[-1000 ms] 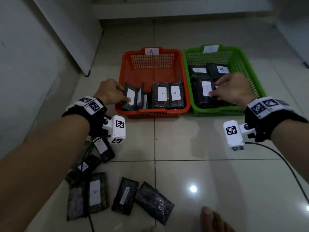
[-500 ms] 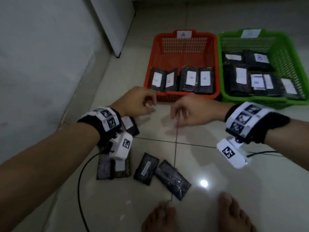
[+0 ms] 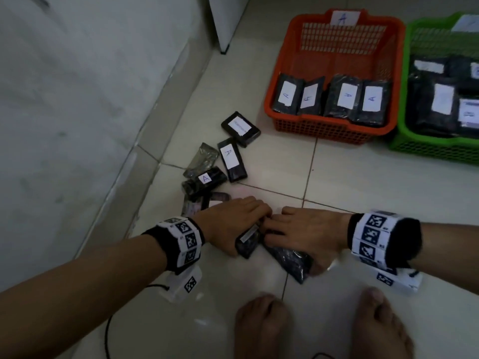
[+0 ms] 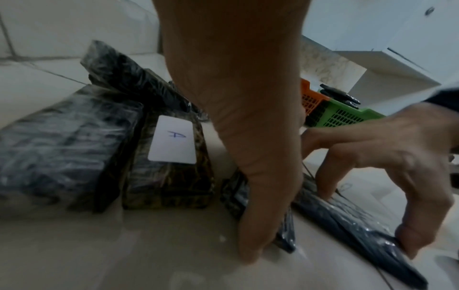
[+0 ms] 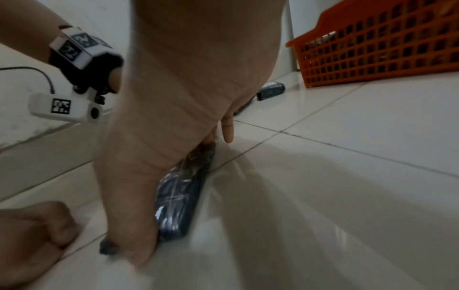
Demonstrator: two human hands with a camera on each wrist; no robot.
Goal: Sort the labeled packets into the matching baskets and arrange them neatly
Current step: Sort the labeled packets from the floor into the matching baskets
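Low over the floor tiles, my left hand (image 3: 246,231) grips a black packet (image 3: 247,244) whose white label faces sideways. Right beside it, my right hand (image 3: 295,244) grips a second black packet (image 3: 291,260) that lies flat with no label showing. The left wrist view has the thumb of my left hand (image 4: 258,225) on its packet (image 4: 285,237). In that view my right hand (image 4: 367,217) pinches the long packet (image 4: 347,221). The orange basket (image 3: 334,130), marked A, holds a row of A packets (image 3: 346,95). The green basket (image 3: 404,141) holds several more.
Several loose packets lie by the wall's base, among them two labelled A (image 3: 231,159) (image 3: 204,178) and one nearer the orange basket (image 3: 241,129). My bare feet (image 3: 261,330) stand just behind my hands. A black cable (image 3: 108,332) trails on the floor at left.
Both hands left the baskets and came down to the floor near my feet. Each took hold of a black packet. The view swung down and left.
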